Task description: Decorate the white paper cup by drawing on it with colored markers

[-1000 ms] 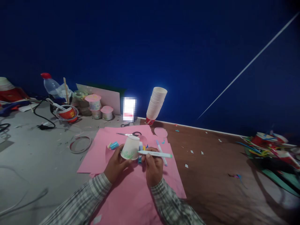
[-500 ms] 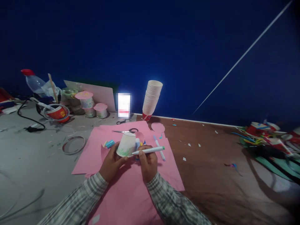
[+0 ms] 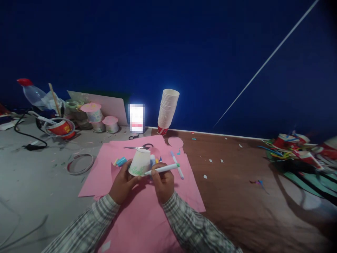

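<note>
The left hand (image 3: 121, 185) is grasping a white paper cup (image 3: 140, 161), its thumb pressing near the rim and its fingers curling around the left side. The cup is sitting upside down in this grip, its wide rim facing down and leaning slightly, with green strokes running along its lower wall. It is lying in front of and between the two hands, touching the left one and standing just to the left of the right one. The right hand (image 3: 164, 183) is pinching a white marker with a green end (image 3: 166, 168), and the marker's tip is pointing left, meeting the cup near the rim; whether it is pressing on the wall is too small to tell.

Both hands are working above pink paper (image 3: 139, 225) spreading over the table (image 3: 226, 189). Scissors (image 3: 133, 147) are lying just beyond the cup, a blue cylinder (image 3: 121, 161) is resting beside the left hand's fingers, and a second marker (image 3: 179, 171) is lying to the right of the right hand.
</note>
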`<action>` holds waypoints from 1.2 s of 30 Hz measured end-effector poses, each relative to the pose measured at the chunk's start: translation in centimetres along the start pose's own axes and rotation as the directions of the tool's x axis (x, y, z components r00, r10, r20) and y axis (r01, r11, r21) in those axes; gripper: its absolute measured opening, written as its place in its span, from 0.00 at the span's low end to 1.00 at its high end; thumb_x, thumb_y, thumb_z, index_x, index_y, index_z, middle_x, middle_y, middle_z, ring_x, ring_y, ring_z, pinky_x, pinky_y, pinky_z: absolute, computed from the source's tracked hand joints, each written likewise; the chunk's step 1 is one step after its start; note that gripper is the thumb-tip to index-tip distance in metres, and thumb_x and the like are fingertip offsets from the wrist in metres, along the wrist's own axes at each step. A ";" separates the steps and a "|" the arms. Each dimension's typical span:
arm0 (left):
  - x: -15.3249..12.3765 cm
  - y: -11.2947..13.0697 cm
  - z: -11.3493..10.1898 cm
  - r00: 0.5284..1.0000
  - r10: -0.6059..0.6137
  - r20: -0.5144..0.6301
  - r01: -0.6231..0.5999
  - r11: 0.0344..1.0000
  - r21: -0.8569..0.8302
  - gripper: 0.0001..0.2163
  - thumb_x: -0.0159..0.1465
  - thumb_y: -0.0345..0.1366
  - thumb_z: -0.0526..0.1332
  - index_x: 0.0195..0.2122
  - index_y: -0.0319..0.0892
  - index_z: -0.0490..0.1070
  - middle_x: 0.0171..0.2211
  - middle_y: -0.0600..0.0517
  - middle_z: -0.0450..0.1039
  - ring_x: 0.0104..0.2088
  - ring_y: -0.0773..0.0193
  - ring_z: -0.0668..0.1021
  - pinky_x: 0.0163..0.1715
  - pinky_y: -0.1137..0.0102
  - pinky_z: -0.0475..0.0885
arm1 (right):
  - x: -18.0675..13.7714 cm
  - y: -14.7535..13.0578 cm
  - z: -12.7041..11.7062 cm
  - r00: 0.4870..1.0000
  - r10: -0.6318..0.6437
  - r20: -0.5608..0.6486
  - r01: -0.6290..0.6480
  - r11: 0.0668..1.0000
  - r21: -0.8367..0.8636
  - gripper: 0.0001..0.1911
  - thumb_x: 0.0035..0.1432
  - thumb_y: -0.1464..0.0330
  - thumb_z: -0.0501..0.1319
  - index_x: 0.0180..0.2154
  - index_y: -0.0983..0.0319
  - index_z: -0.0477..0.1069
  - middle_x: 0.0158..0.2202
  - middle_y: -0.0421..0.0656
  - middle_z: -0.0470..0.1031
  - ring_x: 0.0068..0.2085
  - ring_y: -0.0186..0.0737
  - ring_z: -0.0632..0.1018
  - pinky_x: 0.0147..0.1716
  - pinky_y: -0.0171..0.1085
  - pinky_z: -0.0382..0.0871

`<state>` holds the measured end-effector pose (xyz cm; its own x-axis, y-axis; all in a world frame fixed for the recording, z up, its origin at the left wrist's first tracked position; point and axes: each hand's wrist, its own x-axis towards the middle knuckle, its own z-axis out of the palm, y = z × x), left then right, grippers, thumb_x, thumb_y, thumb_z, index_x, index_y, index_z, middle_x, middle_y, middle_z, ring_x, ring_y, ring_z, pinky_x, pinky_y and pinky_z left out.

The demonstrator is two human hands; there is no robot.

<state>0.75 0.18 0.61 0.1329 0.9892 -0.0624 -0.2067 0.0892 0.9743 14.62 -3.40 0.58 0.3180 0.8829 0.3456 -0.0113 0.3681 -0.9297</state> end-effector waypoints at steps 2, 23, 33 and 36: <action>0.1 0.1 0.0 1.000 0.016 -0.012 -0.016 1.000 0.012 0.28 0.35 0.31 0.69 0.41 0.45 0.67 0.34 0.52 0.74 0.34 0.55 0.74 0.29 0.64 0.73 | 0.0 0.0 0.0 1.000 0.000 0.005 0.000 1.000 -0.015 0.04 0.52 0.72 0.59 0.26 0.60 0.70 0.24 0.38 0.68 0.24 0.41 0.71 0.24 0.37 0.68; 0.1 0.1 -0.1 1.000 0.010 -0.024 -0.008 0.997 0.075 0.28 0.36 0.33 0.68 0.42 0.46 0.66 0.35 0.51 0.73 0.35 0.52 0.73 0.29 0.62 0.73 | 0.1 0.0 0.2 0.999 -0.019 -0.043 0.021 0.999 0.042 0.05 0.53 0.72 0.57 0.27 0.60 0.69 0.24 0.38 0.67 0.24 0.40 0.71 0.27 0.38 0.68; 0.3 -0.3 -0.4 0.999 0.028 -0.034 -0.023 0.992 0.127 0.28 0.36 0.35 0.67 0.42 0.46 0.67 0.37 0.51 0.73 0.38 0.52 0.73 0.34 0.60 0.72 | -0.2 0.1 0.2 1.000 0.020 -0.019 -0.019 0.999 0.044 0.04 0.51 0.72 0.60 0.26 0.61 0.70 0.23 0.37 0.67 0.24 0.40 0.70 0.26 0.37 0.67; 0.3 -0.3 -0.4 0.998 0.054 -0.029 -0.048 0.984 0.170 0.28 0.36 0.36 0.67 0.42 0.45 0.66 0.37 0.51 0.73 0.39 0.52 0.73 0.37 0.59 0.71 | -0.2 0.3 0.2 0.999 0.034 -0.022 -0.033 0.998 0.045 0.03 0.52 0.71 0.60 0.26 0.61 0.70 0.22 0.37 0.67 0.22 0.39 0.69 0.23 0.35 0.66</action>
<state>0.45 0.53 0.24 0.0929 0.9955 -0.0158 -0.0450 0.0201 0.9988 14.37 -3.39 0.28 0.3382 0.8881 0.3114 -0.0640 0.3518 -0.9339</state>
